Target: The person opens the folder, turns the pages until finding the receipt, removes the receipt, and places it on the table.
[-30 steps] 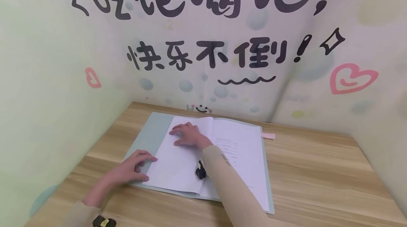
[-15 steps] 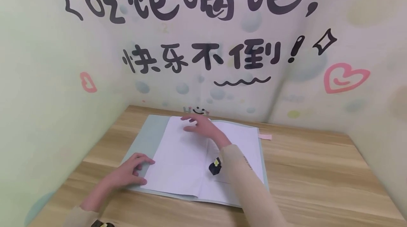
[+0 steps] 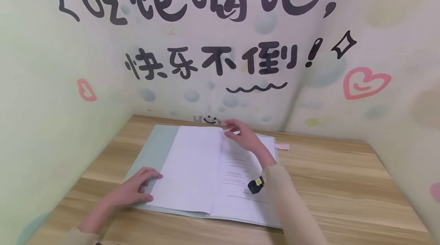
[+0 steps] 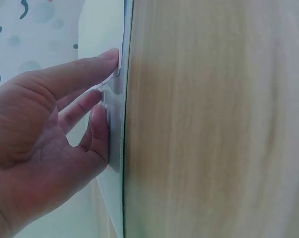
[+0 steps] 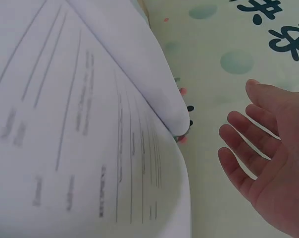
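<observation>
A light blue folder (image 3: 156,145) lies spread on the table with white sheets inside. Its left page (image 3: 189,168) is blank; the right page (image 3: 237,176) carries printed lines of text. My left hand (image 3: 134,187) rests at the left cover, fingers bent loosely, with the thumb (image 4: 107,55) at the blank page's lower corner. Over the far end of the right page hovers my right hand (image 3: 245,137), its fingers relaxed. In the right wrist view this hand (image 5: 273,144) shows an uncovered palm, apart from the paper, with nothing in it.
A pink tab (image 3: 282,147) sticks out from the folder's right edge. The wooden table (image 3: 337,184) extends beyond it on the right. Behind stands a wall (image 3: 165,103) with large black lettering, and another wall (image 3: 44,123) closes off the left.
My right hand has lifted from the blank left page and moved right, past the centre fold to over the printed page. My left hand stays at the cover. The view has shifted slightly.
</observation>
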`<state>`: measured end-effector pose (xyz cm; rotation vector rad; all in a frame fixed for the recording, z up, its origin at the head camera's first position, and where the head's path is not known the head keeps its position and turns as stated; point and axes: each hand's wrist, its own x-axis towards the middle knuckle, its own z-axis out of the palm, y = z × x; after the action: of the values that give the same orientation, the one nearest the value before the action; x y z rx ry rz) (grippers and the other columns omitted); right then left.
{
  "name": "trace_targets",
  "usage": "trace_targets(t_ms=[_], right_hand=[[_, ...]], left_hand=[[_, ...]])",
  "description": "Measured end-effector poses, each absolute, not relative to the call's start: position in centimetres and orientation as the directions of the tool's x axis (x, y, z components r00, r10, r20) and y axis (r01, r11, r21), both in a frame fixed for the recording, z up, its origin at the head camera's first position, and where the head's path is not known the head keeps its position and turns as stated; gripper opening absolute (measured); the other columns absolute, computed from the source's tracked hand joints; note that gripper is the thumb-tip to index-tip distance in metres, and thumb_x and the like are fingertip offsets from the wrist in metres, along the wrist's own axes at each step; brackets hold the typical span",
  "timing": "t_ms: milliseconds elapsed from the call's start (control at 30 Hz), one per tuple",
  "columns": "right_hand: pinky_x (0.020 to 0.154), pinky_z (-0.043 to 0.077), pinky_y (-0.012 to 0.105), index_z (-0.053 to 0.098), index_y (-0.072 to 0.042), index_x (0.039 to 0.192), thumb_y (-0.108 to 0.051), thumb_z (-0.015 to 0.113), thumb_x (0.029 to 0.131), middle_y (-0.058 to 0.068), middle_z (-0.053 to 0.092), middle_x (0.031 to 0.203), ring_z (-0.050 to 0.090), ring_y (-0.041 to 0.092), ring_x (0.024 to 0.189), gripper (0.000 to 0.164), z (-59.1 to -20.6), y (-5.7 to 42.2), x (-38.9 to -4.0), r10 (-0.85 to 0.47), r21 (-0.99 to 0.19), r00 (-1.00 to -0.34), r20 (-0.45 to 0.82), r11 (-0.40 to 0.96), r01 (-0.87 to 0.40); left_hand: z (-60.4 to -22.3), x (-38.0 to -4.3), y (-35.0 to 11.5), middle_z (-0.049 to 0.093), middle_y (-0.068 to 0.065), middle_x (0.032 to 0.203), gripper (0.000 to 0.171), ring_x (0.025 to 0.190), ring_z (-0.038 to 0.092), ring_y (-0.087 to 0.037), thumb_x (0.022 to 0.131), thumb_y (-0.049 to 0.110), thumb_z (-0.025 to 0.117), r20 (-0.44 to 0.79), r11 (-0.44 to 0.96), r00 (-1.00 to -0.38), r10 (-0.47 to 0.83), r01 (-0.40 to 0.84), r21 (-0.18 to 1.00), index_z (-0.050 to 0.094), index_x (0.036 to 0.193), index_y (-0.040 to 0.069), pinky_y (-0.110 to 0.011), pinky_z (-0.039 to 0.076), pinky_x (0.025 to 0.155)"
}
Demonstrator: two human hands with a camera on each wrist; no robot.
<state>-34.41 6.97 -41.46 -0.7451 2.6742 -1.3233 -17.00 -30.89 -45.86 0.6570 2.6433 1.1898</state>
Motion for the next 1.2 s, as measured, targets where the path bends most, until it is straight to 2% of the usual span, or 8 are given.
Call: trace_targets(t_ms=[300, 467, 600, 700, 1000, 1200], right_hand=[[0.101, 0.049, 0.047, 0.054, -0.009, 0.137, -0.019, 0.063, 0.097, 0.015, 0.064, 0.129, 0.062, 0.031, 0.116, 0.043, -43.2, 11.4, -33.6, -0.291, -0.786, -0.942, 0.167, 0.538, -0.305], [0.103, 0.047, 0.048, 0.052, -0.006, 0.139, -0.019, 0.060, 0.098, 0.016, 0.063, 0.130, 0.058, 0.033, 0.120, 0.043, -43.7, 13.8, -32.8, -0.192, -0.799, -0.969, 0.157, 0.552, -0.239], [0.104, 0.046, 0.048, 0.053, -0.002, 0.137, -0.014, 0.060, 0.098, 0.020, 0.064, 0.128, 0.059, 0.035, 0.119, 0.041, -44.3, 15.6, -32.3, -0.115, -0.819, -0.975, 0.189, 0.529, -0.221], [0.102, 0.046, 0.047, 0.053, -0.002, 0.137, -0.013, 0.059, 0.098, 0.022, 0.063, 0.128, 0.059, 0.035, 0.118, 0.041, -44.9, 17.0, -32.0, -0.072, -0.826, -0.978, 0.194, 0.526, -0.202], [0.104, 0.047, 0.052, 0.046, -0.003, 0.143, -0.018, 0.056, 0.100, 0.023, 0.055, 0.136, 0.053, 0.039, 0.125, 0.047, -45.9, 19.7, -30.8, -0.024, -0.827, -0.998, 0.062, 0.558, -0.065], [0.100, 0.051, 0.049, 0.043, 0.000, 0.145, -0.017, 0.059, 0.098, 0.026, 0.056, 0.133, 0.055, 0.040, 0.121, 0.052, -46.1, 20.3, -29.9, -0.040, -0.786, -0.999, 0.005, 0.617, -0.029]], left_hand=[[-46.0, -17.1, -30.9, 0.042, -0.023, 0.136, 0.067, 0.098, 0.040, -0.007, 0.083, 0.018, 0.077, 0.036, 0.597, -0.872, 0.488, 0.364, 0.715, 0.047, 0.140, 0.001, -0.019, 0.044, 0.071], [-46.2, -17.2, -31.0, 0.042, -0.024, 0.137, 0.063, 0.103, 0.041, -0.004, 0.084, 0.018, 0.076, 0.066, 0.604, -0.856, 0.513, 0.414, 0.681, 0.050, 0.138, -0.001, -0.018, 0.046, 0.070], [-46.3, -17.3, -31.0, 0.042, -0.025, 0.139, 0.063, 0.103, 0.043, -0.005, 0.083, 0.017, 0.076, 0.072, 0.607, -0.853, 0.517, 0.425, 0.672, 0.051, 0.138, -0.001, -0.018, 0.046, 0.070], [-46.2, -17.3, -31.0, 0.044, -0.026, 0.139, 0.063, 0.108, 0.045, -0.007, 0.083, 0.019, 0.076, 0.073, 0.612, -0.850, 0.522, 0.433, 0.662, 0.051, 0.138, -0.001, -0.019, 0.047, 0.072], [-46.2, -17.1, -31.2, 0.044, -0.025, 0.141, 0.064, 0.114, 0.045, -0.007, 0.084, 0.021, 0.076, 0.060, 0.618, -0.852, 0.520, 0.423, 0.663, 0.051, 0.139, -0.001, -0.021, 0.049, 0.074], [-46.1, -17.2, -31.1, 0.044, -0.023, 0.142, 0.064, 0.115, 0.045, -0.006, 0.084, 0.021, 0.076, 0.046, 0.622, -0.859, 0.510, 0.405, 0.670, 0.051, 0.140, 0.001, -0.022, 0.050, 0.076]])
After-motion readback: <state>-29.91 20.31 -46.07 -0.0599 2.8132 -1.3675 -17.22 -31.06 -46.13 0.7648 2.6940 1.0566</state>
